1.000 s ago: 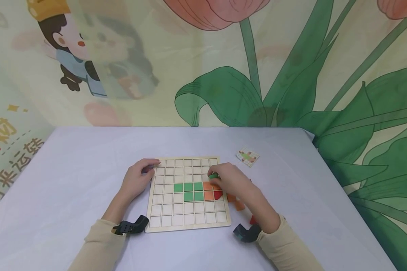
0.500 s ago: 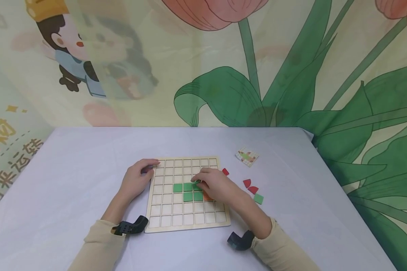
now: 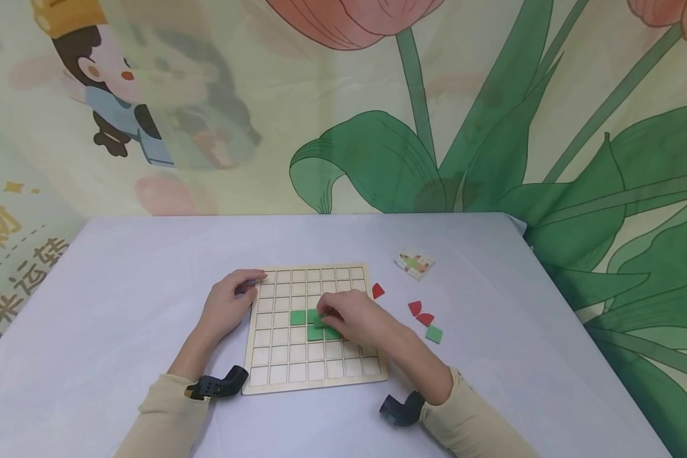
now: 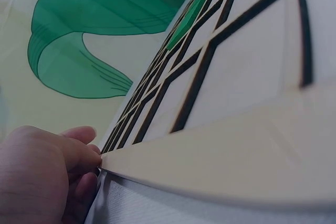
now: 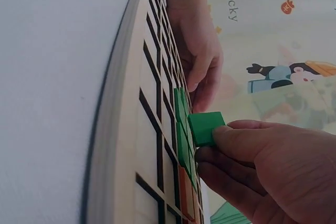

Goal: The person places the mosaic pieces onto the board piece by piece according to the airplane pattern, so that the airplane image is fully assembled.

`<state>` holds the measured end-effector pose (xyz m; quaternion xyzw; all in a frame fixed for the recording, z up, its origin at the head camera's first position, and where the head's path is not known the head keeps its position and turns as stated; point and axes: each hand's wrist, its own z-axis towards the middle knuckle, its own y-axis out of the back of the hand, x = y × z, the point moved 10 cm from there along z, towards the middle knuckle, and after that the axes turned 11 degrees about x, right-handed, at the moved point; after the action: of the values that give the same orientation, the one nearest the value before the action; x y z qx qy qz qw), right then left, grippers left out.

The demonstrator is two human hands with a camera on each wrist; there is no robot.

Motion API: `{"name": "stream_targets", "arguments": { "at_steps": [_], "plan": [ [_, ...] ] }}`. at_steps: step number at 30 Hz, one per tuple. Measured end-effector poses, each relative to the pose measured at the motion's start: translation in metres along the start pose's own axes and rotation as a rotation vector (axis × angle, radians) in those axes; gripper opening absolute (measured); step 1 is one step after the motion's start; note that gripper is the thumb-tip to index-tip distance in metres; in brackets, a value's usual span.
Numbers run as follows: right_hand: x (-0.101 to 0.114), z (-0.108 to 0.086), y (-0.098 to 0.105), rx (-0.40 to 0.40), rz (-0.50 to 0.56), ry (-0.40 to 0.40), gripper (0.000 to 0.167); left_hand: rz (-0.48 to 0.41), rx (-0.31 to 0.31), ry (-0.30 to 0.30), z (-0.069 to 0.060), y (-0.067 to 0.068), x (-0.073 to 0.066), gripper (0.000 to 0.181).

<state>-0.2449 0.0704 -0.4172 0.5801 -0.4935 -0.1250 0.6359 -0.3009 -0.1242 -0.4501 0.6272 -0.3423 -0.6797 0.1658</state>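
Observation:
A wooden grid board (image 3: 315,385) lies flat on the white-clothed table. My left hand (image 3: 229,302) holds its far left corner, fingertips at the rim. Over the middle of the board, my right hand (image 3: 357,316) pinches a green square tile (image 5: 206,128) between thumb and fingers. In the right wrist view the tile stands tilted against or just above several green tiles (image 5: 181,145) set in the grid. Beside these sits an orange piece (image 5: 186,192). In the head view my right hand covers the orange and part of the green area.
Right of the board lie a few red rounded pieces (image 3: 425,319) and one loose green square (image 3: 434,334). A small pattern card (image 3: 415,263) rests further back. A printed cloth (image 3: 481,114) with plants and a cartoon figure hangs behind the table.
My right hand has moved left across the board, carrying the green tile from the right side to the green group, which uncovers the loose pieces. The left hand keeps its place at the corner.

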Motion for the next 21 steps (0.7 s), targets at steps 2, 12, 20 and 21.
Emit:
{"name": "stream_targets", "arguments": {
  "at_steps": [2, 12, 20, 21],
  "plan": [
    [0.002, 0.0, -0.002, 0.003, -0.01, 0.011, 0.012, 0.001, 0.0, -0.001, 0.0, 0.0, 0.0, 0.033],
    [0.007, 0.0, -0.006, -0.016, -0.053, 0.042, 0.011, -0.006, 0.001, 0.007, -0.001, 0.001, 0.002, 0.033],
    [0.01, 0.001, -0.013, -0.025, -0.098, 0.065, 0.013, -0.002, -0.008, 0.0, 0.0, 0.0, 0.002, 0.033],
    [0.011, 0.001, -0.013, -0.028, -0.103, 0.069, 0.013, 0.0, -0.009, -0.002, 0.001, 0.0, 0.003, 0.033]
  ]
}}
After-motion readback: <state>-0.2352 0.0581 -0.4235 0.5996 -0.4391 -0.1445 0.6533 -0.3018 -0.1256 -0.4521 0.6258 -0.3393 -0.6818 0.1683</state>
